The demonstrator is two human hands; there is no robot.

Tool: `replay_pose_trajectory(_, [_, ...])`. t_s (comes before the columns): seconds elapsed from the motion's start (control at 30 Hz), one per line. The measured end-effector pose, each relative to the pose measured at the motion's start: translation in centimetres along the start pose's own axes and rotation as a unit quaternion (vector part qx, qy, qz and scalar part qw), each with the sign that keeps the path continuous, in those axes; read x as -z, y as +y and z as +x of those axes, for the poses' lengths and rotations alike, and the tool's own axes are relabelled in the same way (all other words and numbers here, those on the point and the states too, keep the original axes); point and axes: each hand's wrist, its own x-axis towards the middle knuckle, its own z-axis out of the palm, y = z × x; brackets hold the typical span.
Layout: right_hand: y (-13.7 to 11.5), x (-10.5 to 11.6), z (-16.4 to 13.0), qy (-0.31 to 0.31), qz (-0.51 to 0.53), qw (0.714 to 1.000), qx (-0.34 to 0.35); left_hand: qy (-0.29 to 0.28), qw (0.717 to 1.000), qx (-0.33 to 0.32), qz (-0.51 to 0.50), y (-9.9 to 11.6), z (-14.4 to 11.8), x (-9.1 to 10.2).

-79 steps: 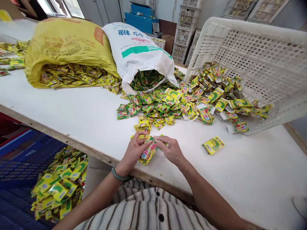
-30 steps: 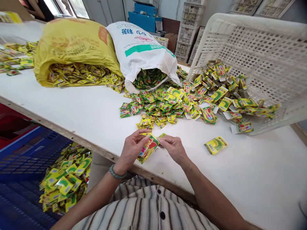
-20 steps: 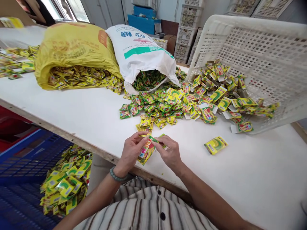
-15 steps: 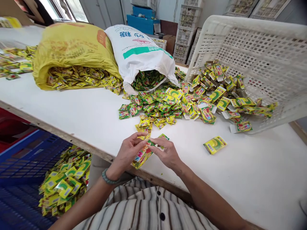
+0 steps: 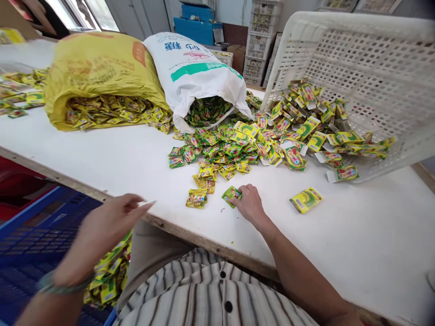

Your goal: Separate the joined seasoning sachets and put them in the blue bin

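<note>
**Packs heaped in the crate, many cartons and sachets left beside the white sack**

The right hand (image 5: 251, 206) grasped a green sachet (image 5: 231, 195) between thumb and fingers, on the table (image 5: 367, 244) in front of the white sack (image 5: 200, 63). The left hand (image 5: 105, 226), blurred, was well to the sack's front left, past the table edge and over the blue crate (image 5: 37, 244); its fingers were loosely bent, with nothing visible in them.

The finished share seemed to be the heaped packs (image 5: 108, 280) in that crate, below and front left of the sack; their number could not be told.

Much appeared left. Loose sachets (image 5: 217, 147) spilled from the sack's mouth, with a few yellow sachets (image 5: 196, 198) nearer the person. To the sack's right, cartons (image 5: 307, 127), several with flaps open, lay in and before the tilted white basket (image 5: 390, 68). One yellow carton (image 5: 306, 200) lay apart, front right of the sack. The yellow bag (image 5: 102, 59), left of the sack, held more sachets.
</note>
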Motion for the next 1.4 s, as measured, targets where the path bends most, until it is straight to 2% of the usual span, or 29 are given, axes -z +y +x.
replay_pose_trajectory(0.03, [-0.1, -0.3, -0.1, -0.002, 0.009, 1.0, 0.001, -0.013, 1.0, -0.015, 0.009, 2.3, 0.2, -1.0])
replay_pose_trajectory(0.1, [0.0, -0.7, -0.1, -0.008, 0.063, 0.998, -0.01, -0.004, 0.998, -0.07, 0.005, 6.4, 0.9, -3.3])
replay_pose_trajectory(0.17, [0.1, -0.7, -0.1, -0.014, 0.149, 0.989, -0.021, -0.002, 0.995, -0.099, 0.012, 9.2, 1.7, -5.5])
replay_pose_trajectory(0.27, [0.5, -0.2, 0.2, -0.003, 0.256, 0.966, -0.016, -0.012, 0.993, -0.112, -0.028, 11.4, 2.5, -7.6])
replay_pose_trajectory(0.33, [0.6, 0.2, 0.4, 0.013, 0.303, 0.953, -0.014, -0.004, 0.99, -0.108, -0.091, 12.2, 2.9, -8.0])
replay_pose_trajectory(0.4, [0.6, 0.6, 0.7, 0.006, 0.372, 0.928, -0.026, 0.007, 0.977, -0.109, -0.185, 12.8, 3.2, -8.2])
replay_pose_trajectory(0.47, [0.3, 0.9, 0.8, -0.019, 0.469, 0.882, -0.047, -0.007, 0.944, -0.103, -0.313, 13.4, 3.4, -8.4])
replay_pose_trajectory(0.57, [-0.3, 0.9, 0.6, -0.043, 0.569, 0.817, -0.086, -0.055, 0.869, -0.08, -0.486, 14.0, 3.2, -9.1])
replay_pose_trajectory(0.63, [-0.7, 0.7, 0.4, -0.048, 0.593, 0.796, -0.111, -0.076, 0.827, -0.065, -0.553, 14.3, 2.8, -9.6])
replay_pose_trajectory(0.7, [-1.0, 0.4, 0.2, -0.058, 0.605, 0.784, -0.122, -0.098, 0.798, -0.053, -0.592, 14.6, 2.1, -9.9])
replay_pose_trajectory(0.8, [-1.2, 0.2, 0.1, -0.054, 0.612, 0.783, -0.095, -0.153, 0.772, -0.047, -0.616, 14.9, 1.1, -9.6])
replay_pose_trajectory(0.93, [-1.2, 0.2, 0.2, -0.03, 0.598, 0.799, -0.054, -0.197, 0.757, -0.05, -0.621, 15.2, 0.7, -8.5])
replay_pose_trajectory(1.03, [-1.3, 0.3, 0.3, -0.017, 0.59, 0.806, -0.042, -0.179, 0.758, -0.056, -0.624, 15.8, 1.1, -8.0])
replay_pose_trajectory(1.13, [-1.6, 0.6, 0.2, -0.008, 0.612, 0.789, -0.061, -0.142, 0.743, -0.058, -0.651, 17.0, 1.4, -8.3])
replay_pose_trajectory(1.23, [-1.6, 1.3, 0.2, -0.04, 0.624, 0.777, -0.076, -0.142, 0.73, -0.07, -0.665, 18.1, 1.7, -8.9])
replay_pose_trajectory(1.33, [-0.8, 2.5, 0.5, -0.059, 0.57, 0.816, -0.068, -0.172, 0.74, -0.08, -0.645, 18.9, 1.9, -9.3])
replay_pose_trajectory(1.4, [0.7, 3.7, 0.5, -0.039, 0.521, 0.849, -0.072, -0.204, 0.754, -0.091, -0.617, 19.1, 2.0, -9.3])
